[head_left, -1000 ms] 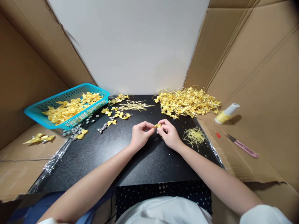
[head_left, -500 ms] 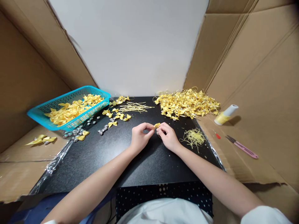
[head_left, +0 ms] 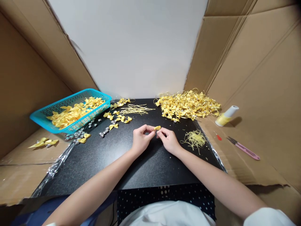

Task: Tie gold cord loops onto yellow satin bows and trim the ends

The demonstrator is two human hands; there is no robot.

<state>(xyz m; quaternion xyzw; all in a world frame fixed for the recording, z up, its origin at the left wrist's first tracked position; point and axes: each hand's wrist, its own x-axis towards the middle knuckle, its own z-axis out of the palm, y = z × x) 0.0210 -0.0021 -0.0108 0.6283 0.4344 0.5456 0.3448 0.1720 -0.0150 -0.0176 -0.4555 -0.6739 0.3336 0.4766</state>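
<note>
The left hand (head_left: pixel 142 138) and right hand (head_left: pixel 168 140) meet above the middle of a table, thumbs against fingertips, pinching a small yellow ribbon bow (head_left: pixel 157 128) between them: the left grips its left end, the right its lower right edge. Anything smaller inside the right hand's pinch is hidden. Tall brown cardboard panels (head_left: pixel 265 78) flank both sides of the black tabletop (head_left: pixel 98 163). At far left, a turquoise perforated basket (head_left: pixel 78 125) holds many more yellow bows. At far right on the table lies a broad heap of bows with gold loops (head_left: pixel 188 105). Left of that heap, thin gold cords (head_left: pixel 136 109) lie in a loose bundle. Near the right forearm sits a tangle of pale yellow thread (head_left: pixel 194 139). On cardboard further right are pink-handled snips (head_left: pixel 244 149) and a tilted cone of yellow thread (head_left: pixel 227 116). Loose bows (head_left: pixel 114 126) and silver jingle bells (head_left: pixel 77 135) lie scattered between the basket and the left hand.
</note>
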